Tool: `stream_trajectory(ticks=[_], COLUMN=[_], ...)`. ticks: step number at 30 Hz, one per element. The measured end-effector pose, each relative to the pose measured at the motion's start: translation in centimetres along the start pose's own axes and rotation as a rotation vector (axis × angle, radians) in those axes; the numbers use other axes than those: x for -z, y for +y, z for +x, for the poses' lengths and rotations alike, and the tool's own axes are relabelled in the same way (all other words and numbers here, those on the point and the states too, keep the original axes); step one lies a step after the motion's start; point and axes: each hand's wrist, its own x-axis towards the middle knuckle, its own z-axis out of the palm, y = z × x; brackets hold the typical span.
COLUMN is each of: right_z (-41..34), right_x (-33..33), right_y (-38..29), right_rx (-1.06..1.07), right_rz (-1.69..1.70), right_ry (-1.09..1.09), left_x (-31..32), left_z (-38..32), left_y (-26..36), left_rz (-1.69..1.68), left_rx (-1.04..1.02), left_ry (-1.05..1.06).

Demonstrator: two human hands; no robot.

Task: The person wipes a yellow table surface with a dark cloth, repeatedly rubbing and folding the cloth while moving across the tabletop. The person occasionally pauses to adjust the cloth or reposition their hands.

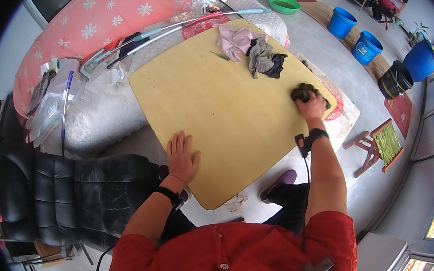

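A yellow tabletop (220,107) with rounded corners lies before me. My left hand (182,161) rests palm down at its near left edge, fingers spread and nothing held. At the far right corner, my right hand (312,105) presses on a bunched dark cloth (304,91), its fingers curled over it. Toward the far edge lie a crumpled pink cloth (233,43), a grey cloth (260,56) and a black cloth (276,66). Beside the pink cloth is a small screwdriver-like tool with a green handle (223,56).
A black leather chair (110,191) is at left; past it stands a bed-like surface with floral pink fabric (106,14) and long poles (159,40). On the right are a folding stool (386,143), blue buckets (342,23), a black bucket (395,80) and a green basin (284,5). A person (384,6) sits far off.
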Motion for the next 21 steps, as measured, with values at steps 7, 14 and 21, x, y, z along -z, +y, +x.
stream_trajectory(ticks=[7, 14, 21], right_z=[-11.8, -6.4, -1.6], right_x=[-1.0, -2.3, -6.4], right_y=[-12.7, -19.2, -27.0], right_rx=[0.692, 0.486, 0.413], right_rz=[0.347, 0.261, 0.152], right_ry=[-0.095, -0.168, -0.182], left_x=[0.3, 0.3, 1.1], left_z=[-0.2, -0.2, 0.0], left_y=[0.1, -0.1, -0.3], left_rz=[-0.021, -0.036, -0.128], left_rx=[0.001, 0.028, 0.028], left_ry=[0.027, 0.011, 0.029])
